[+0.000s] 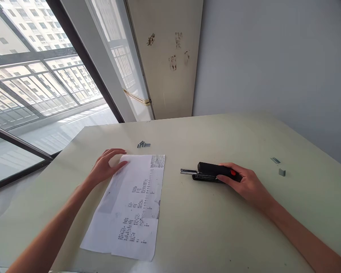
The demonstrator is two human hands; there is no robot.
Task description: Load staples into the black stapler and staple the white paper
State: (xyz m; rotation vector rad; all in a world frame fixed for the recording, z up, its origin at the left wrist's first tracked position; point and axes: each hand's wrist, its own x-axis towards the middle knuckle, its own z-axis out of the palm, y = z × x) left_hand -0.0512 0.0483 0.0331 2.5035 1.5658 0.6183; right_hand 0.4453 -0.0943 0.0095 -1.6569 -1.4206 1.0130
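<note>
Printed sheets of paper (133,204) lie on the pale table, left of the middle. My left hand (105,166) rests at their upper left edge, thumb and fingers apart, with the thumb touching the paper. To the right, my right hand (243,180) is wrapped round the rear of a black stapler (210,170) with a red mark. A metal tray sticks out of the stapler's front, pointing left towards the paper. A few staple strips (143,144) lie above the paper's top edge.
On the right side of the table (199,227) lie another staple strip (275,160) and a small grey block (282,172). Behind the table stand a stained panel (170,87) and a grey wall (267,57). A large window (39,76) is at the left.
</note>
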